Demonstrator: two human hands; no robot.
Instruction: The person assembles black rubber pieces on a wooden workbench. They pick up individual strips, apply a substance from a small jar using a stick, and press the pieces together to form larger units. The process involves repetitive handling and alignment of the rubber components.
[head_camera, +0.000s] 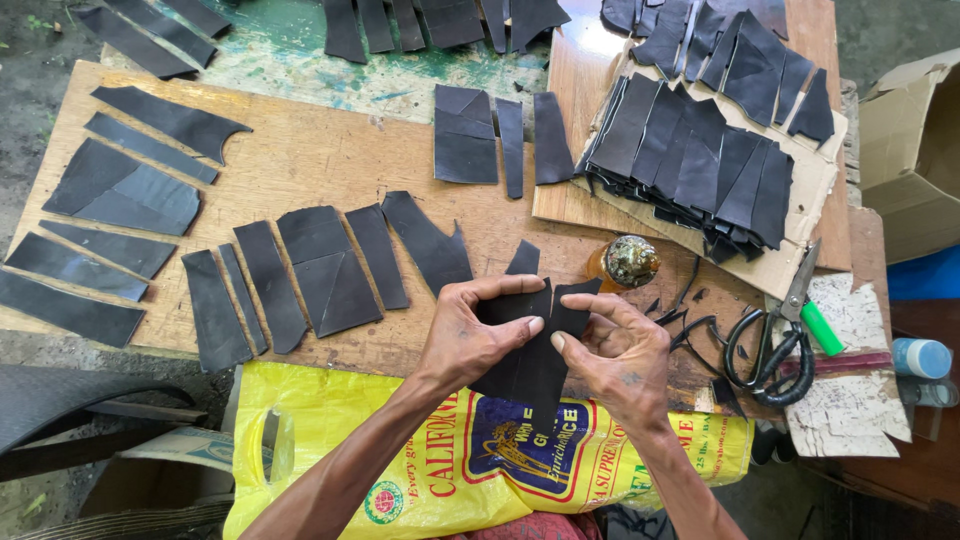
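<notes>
Hands meet over the near edge of the wooden board (330, 160) in the head view, and we see both working on the same dark leather pieces (535, 350). Our left hand (470, 335) is closed on them, thumb across the top and fingers (528, 327) curled under. Our right hand (620, 350) pinches the same pieces from the other side, its fingertips touching the left hand's. The pieces stand nearly upright between the two hands, overlapping one another, their lower end hanging above a yellow printed sack (420, 450) on our lap.

Beyond the hands we see a row of cut dark strips (300, 270) lying flat on the board, with longer ones (110, 200) well apart to the left. A thick stack of similar pieces (700, 160) rests on a cardboard sheet (815, 175) at upper right. Just past the right hand stands a small amber jar (625, 262), and near it lie black-handled scissors (775, 345) beside a green marker (822, 328). A blue-capped bottle (920, 357) sits at the far right edge.
</notes>
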